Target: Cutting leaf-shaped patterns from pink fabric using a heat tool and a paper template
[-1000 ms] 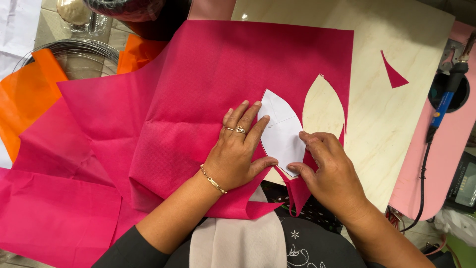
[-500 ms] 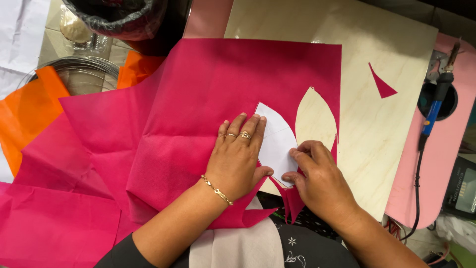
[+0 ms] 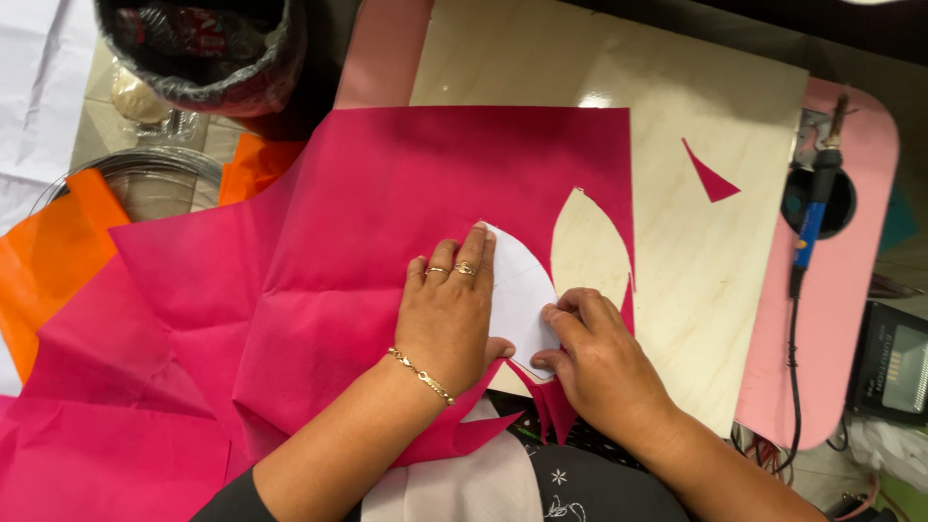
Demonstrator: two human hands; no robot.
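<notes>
Two hands on the job, both down on the pink fabric sheet [image 3: 387,213] spread over the pale wooden board [image 3: 715,280] on the counter. Left hand [image 3: 447,314] lies flat, fingers straight, palm pressing the white leaf-shaped template [image 3: 517,290] onto the fabric; it grips nothing. Right hand [image 3: 599,362] sits just right of it, fingers curled, tips pinching or pinning the template's near edge against the fabric; whether they close on the paper alone or on paper plus fabric can't be told from this angle.

Template sits at the fabric's near-right area, touching the left hand's fingertips on its left side. Just right of it is a leaf-shaped cutout hole [image 3: 590,256] in the fabric, board showing through. Small pink triangular scrap [image 3: 710,179] lies apart on the bare board, further right. Blue-handled heated cutting tool [image 3: 810,217] rests on the pink counter edge at far right, well apart from both hands.

Judgement: step in hand is positioning and holding the template for another shape beside the existing hole. Next move likely calls for the left hand to hold pressure so the template doesn't creep, fabric kept flat without wrinkles under it, and the right hand free to reach for the tool.

Orange fabric [image 3: 48,261] and a wire coil [image 3: 159,174] sit at left, a lined bin [image 3: 203,48] at far left.
</notes>
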